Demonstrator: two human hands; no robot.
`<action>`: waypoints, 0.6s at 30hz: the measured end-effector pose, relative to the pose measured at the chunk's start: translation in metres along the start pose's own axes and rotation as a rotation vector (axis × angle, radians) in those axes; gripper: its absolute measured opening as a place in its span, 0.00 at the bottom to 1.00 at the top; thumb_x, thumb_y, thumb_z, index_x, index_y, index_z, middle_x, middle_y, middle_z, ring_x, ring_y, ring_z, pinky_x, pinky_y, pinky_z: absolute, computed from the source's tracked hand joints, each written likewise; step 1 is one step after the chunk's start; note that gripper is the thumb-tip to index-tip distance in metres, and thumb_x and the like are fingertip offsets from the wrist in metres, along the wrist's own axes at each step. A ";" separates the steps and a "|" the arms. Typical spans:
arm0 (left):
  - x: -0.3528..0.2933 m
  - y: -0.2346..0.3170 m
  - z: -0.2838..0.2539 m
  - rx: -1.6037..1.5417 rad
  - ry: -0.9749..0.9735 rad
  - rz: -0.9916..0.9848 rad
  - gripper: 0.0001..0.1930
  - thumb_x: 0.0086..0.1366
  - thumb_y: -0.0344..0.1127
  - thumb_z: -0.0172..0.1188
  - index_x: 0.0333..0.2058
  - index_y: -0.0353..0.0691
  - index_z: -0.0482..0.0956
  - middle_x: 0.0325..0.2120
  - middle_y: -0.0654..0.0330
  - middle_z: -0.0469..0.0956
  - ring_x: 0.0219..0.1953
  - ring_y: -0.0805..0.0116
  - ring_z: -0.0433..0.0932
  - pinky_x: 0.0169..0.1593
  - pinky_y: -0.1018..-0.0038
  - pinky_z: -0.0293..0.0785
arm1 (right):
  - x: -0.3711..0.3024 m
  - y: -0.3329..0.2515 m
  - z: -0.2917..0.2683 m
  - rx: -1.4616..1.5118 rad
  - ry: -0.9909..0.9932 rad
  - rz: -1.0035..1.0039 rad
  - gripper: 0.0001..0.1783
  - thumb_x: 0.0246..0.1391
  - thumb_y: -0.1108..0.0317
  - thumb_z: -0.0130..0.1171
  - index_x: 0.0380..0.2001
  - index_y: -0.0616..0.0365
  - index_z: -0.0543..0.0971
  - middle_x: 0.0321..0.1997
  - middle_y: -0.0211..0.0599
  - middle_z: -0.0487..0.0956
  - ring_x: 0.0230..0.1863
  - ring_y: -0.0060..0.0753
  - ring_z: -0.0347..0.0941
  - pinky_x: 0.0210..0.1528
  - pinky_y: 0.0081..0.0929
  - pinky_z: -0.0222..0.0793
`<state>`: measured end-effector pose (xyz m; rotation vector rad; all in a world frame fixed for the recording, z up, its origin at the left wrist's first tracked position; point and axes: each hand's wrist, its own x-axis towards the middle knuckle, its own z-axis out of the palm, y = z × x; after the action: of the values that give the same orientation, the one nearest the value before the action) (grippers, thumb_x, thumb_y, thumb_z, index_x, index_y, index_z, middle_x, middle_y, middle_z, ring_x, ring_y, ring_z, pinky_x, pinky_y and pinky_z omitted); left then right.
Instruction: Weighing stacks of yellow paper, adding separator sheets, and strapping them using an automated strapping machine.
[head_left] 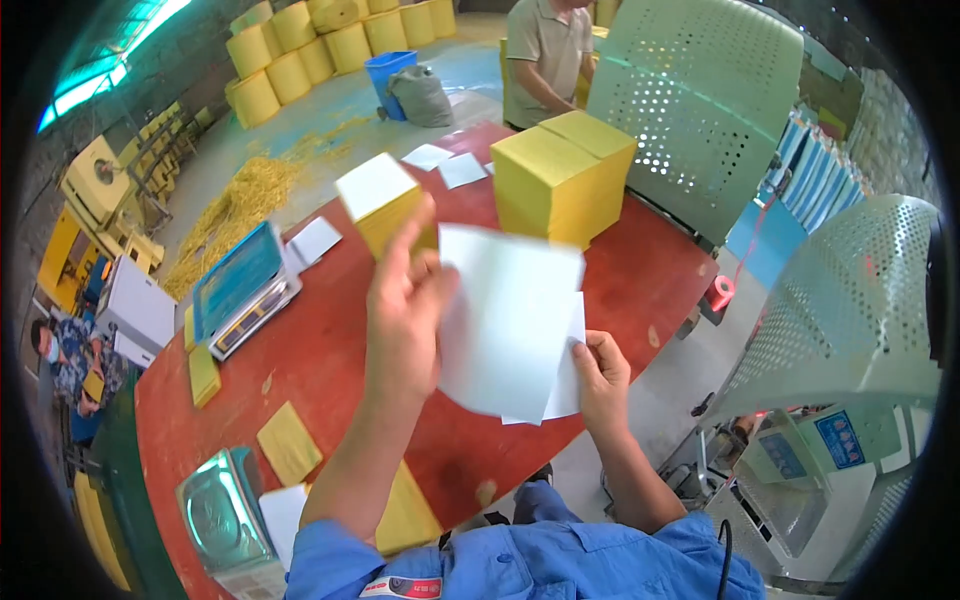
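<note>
Above the red table (380, 440) I hold white paper sheets between my hands. The thumb of my left hand (402, 315) presses on the left edge of the front sheet (505, 325), with the index finger stretched upward. My right hand (603, 385) pinches the lower right edge of another white sheet (566, 385), partly hidden behind the front one. How many sheets lie together I cannot tell. Just beyond stand a yellow paper stack with a white top (380, 195) and a taller yellow stack (560, 180).
A blue-topped scale (245, 285) stands at the table's left, a second scale (225, 510) at the near left. Yellow packets (290, 443) lie between them. Perforated green machine covers (700, 110) rise at the right. Other people (545, 55) are at the back and far left.
</note>
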<state>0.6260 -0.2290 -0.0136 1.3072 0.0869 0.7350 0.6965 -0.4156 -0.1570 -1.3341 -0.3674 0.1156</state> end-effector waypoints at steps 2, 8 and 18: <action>0.064 -0.020 0.033 -0.128 -0.016 -0.042 0.31 0.64 0.21 0.52 0.67 0.35 0.59 0.36 0.62 0.76 0.40 0.74 0.76 0.49 0.74 0.72 | 0.033 0.009 -0.016 0.036 0.057 0.054 0.05 0.66 0.72 0.52 0.40 0.61 0.77 0.32 0.23 0.77 0.32 0.10 0.68 0.36 0.14 0.65; 0.209 -0.121 0.070 -0.036 0.241 -0.134 0.19 0.64 0.22 0.51 0.54 0.32 0.76 0.36 0.60 0.77 0.35 0.74 0.75 0.43 0.76 0.73 | 0.104 0.023 -0.037 0.228 0.065 0.099 0.05 0.66 0.72 0.53 0.40 0.62 0.77 0.33 0.24 0.78 0.32 0.10 0.69 0.37 0.14 0.66; 0.258 -0.194 0.066 0.838 0.292 0.098 0.16 0.60 0.25 0.56 0.47 0.32 0.81 0.39 0.52 0.80 0.39 0.59 0.79 0.44 0.67 0.75 | 0.195 0.024 -0.032 0.762 0.081 0.154 0.05 0.68 0.68 0.51 0.39 0.58 0.74 0.35 0.31 0.80 0.34 0.19 0.77 0.38 0.21 0.75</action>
<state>0.9407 -0.1603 -0.0802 1.9926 0.6229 1.0227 0.8932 -0.3834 -0.1478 -0.6079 -0.1232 0.2968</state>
